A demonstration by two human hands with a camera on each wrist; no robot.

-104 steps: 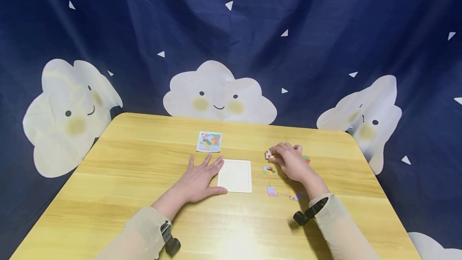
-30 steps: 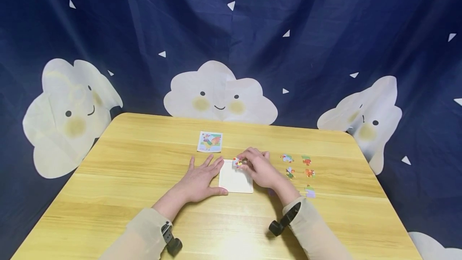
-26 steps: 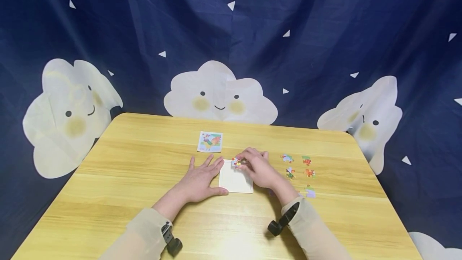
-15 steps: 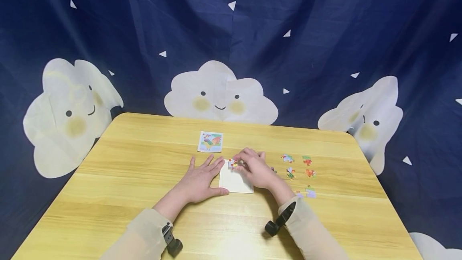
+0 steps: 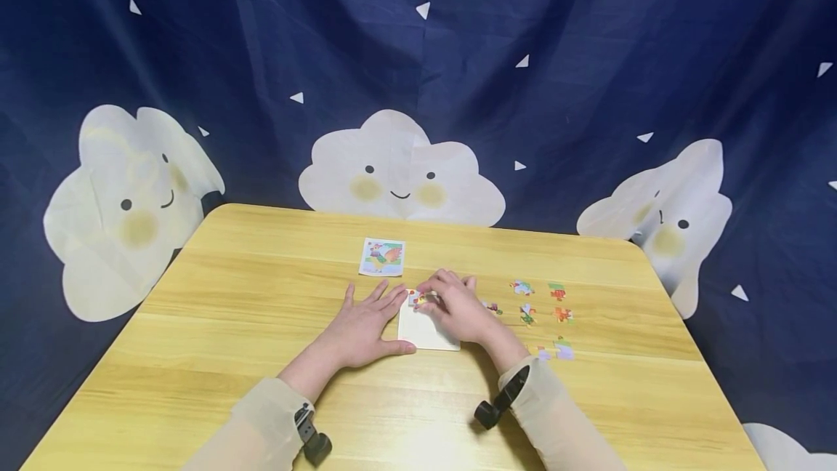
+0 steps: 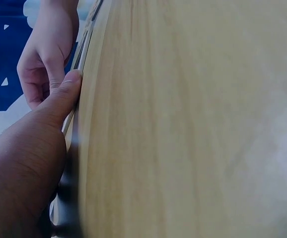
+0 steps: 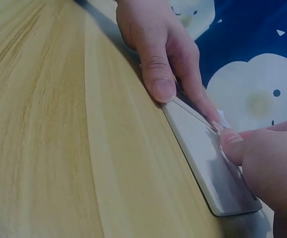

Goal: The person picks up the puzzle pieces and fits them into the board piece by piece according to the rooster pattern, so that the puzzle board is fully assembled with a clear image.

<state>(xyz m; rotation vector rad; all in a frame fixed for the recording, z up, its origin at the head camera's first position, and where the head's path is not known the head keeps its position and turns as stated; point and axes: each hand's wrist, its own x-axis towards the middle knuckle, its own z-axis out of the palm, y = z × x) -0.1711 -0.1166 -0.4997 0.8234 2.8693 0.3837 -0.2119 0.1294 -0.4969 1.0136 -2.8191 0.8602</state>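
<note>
- Near edge: beige sleeves, black wrist camera strapped on each.
- Table: pale yellow wood grain, glossy, bright glare patch near middle, rounded far corners.
- Left hand: palm down, fingers spread wide, thumb and index touching left side of tray.
- White square puzzle tray: flat on table, between hands.
- Right hand: over right part of tray, thumb and fingers pinching a jigsaw piece.
- That piece: at tray's far-left corner; can't tell if seated.
- Loose jigsaw pieces: right of right hand, apart from tray, three rough rows on table.
- Rooster picture card: flat, beyond tray, slightly left.
- Far: navy curtain behind table, folds, white triangles, smiling white clouds with yellow cheeks.
</note>
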